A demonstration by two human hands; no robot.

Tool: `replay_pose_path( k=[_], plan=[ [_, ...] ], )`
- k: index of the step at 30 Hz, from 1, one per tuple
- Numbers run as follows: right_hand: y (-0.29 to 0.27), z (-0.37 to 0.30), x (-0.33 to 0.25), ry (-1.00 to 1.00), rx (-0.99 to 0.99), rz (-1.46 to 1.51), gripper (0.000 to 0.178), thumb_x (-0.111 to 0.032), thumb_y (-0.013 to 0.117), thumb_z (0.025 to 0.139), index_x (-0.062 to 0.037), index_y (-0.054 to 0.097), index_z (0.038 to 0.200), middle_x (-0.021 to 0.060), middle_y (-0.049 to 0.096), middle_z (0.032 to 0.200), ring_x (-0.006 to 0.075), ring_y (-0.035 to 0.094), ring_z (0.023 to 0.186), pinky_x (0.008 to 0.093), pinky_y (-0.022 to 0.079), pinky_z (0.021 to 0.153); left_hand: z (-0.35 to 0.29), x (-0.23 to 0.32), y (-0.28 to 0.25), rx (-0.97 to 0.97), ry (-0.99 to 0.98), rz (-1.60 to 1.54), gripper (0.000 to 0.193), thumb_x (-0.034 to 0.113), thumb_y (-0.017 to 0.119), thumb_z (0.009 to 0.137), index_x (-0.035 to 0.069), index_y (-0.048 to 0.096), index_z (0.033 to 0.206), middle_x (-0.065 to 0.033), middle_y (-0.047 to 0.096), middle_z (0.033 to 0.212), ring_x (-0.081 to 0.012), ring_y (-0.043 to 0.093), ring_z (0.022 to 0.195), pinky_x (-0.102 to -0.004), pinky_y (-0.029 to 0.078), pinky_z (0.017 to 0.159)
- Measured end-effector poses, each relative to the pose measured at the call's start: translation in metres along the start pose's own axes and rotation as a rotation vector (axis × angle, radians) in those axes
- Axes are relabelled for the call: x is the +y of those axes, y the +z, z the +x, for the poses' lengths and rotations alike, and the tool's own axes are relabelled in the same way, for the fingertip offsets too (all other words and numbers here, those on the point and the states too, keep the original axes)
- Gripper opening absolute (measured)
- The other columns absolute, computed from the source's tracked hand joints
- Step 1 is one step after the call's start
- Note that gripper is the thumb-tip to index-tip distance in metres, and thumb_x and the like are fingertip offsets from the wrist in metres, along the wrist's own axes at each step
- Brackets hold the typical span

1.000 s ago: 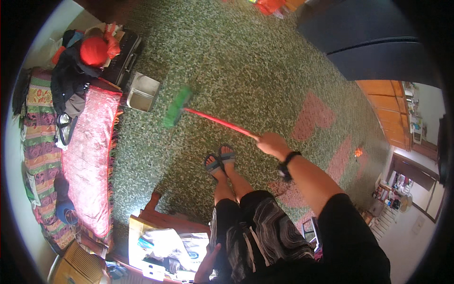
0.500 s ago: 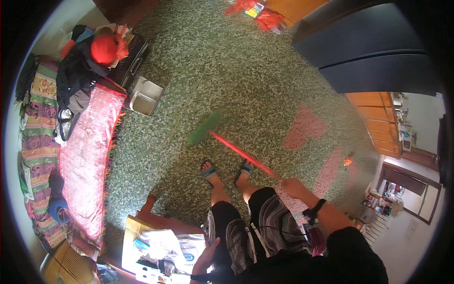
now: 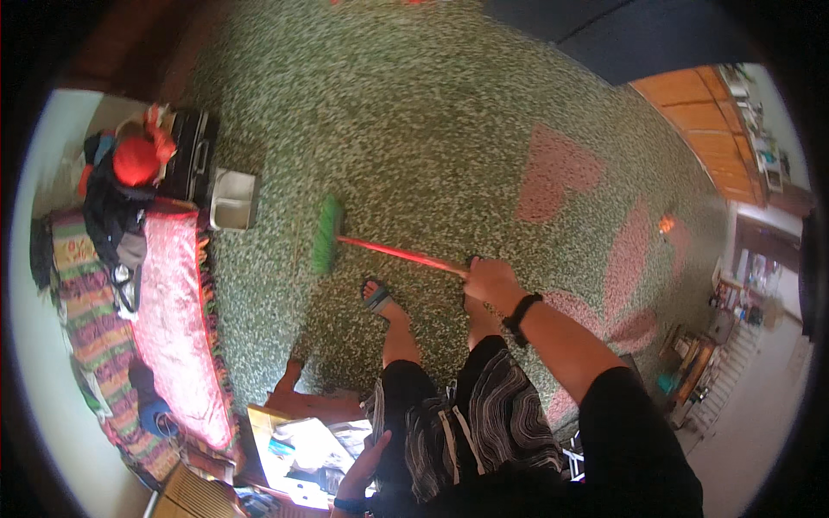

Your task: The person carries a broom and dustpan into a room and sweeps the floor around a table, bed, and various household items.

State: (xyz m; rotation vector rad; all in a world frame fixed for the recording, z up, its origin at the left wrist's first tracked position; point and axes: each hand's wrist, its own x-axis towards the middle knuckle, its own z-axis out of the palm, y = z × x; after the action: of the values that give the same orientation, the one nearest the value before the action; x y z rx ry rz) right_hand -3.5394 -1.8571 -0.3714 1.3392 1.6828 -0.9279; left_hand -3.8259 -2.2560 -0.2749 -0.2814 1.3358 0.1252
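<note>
My right hand [image 3: 494, 281] is closed round the upper end of a broom's red handle [image 3: 393, 251]. The green bristle head of the broom [image 3: 326, 235] rests on the speckled floor [image 3: 414, 147], ahead and left of my sandalled feet. Low in the view, my left hand [image 3: 366, 466] hangs beside my left thigh, next to a box of papers and plastic packets [image 3: 315, 447]. Its fingers look stretched and no object shows in them.
A metal two-part tray [image 3: 233, 200] lies on the floor at the left, next to a black suitcase [image 3: 192, 155]. Along the left runs a seat with a pink cover [image 3: 177, 285]. Dark furniture [image 3: 596, 34] stands at the far right. Pink shapes [image 3: 553, 173] mark the floor.
The broom head has moved left and slightly nearer, and my right hand has come up and left with the handle. The view has turned, and my left hand stays by my thigh.
</note>
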Motion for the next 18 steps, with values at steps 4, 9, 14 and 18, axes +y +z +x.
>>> replay_pose_path(
  k=[4,9,14,18],
  plan=[
    [-0.003,-0.051,0.122,0.213,-0.155,0.009,0.036,-0.036,0.049,0.088,-0.0021,0.063,0.083,0.0111,0.058,0.063,0.0232,0.057,0.051,0.0379,0.05,0.044,0.012,0.028,0.046,0.043,-0.088,0.133,0.099,0.059,0.059,0.079,-0.008,0.017,0.138,-0.0207,0.03,0.139,-0.0278,0.029,0.129,-0.0354,0.026,0.105],
    [0.014,-0.13,0.241,0.296,0.122,0.044,0.04,-0.035,0.047,0.089,0.0005,0.064,0.086,0.0153,0.064,0.074,0.031,0.065,0.07,0.0435,0.053,0.061,-0.012,0.067,0.138,-0.144,-0.053,-0.016,0.098,0.054,0.062,0.079,-0.009,0.015,0.139,-0.0206,0.039,0.132,-0.0272,0.045,0.116,-0.035,0.042,0.092],
    [0.015,-0.155,0.263,0.226,0.092,0.162,0.039,-0.034,0.045,0.087,-0.0003,0.065,0.083,0.0186,0.065,0.077,0.0351,0.063,0.073,0.0471,0.051,0.064,0.034,0.028,0.154,0.108,-0.121,-0.084,0.069,0.042,0.061,0.084,-0.004,0.036,0.127,-0.0126,0.056,0.111,-0.0189,0.058,0.092,-0.0292,0.051,0.074],
    [0.017,-0.106,0.223,0.055,0.008,0.244,0.035,-0.031,0.047,0.085,-0.0029,0.067,0.088,0.0166,0.065,0.078,0.034,0.064,0.073,0.0477,0.051,0.063,0.027,0.041,0.205,0.202,-0.117,-0.131,0.052,0.037,0.063,0.083,0.0,0.048,0.116,-0.0083,0.062,0.094,-0.0188,0.063,0.076,-0.0285,0.054,0.064]
  ],
)
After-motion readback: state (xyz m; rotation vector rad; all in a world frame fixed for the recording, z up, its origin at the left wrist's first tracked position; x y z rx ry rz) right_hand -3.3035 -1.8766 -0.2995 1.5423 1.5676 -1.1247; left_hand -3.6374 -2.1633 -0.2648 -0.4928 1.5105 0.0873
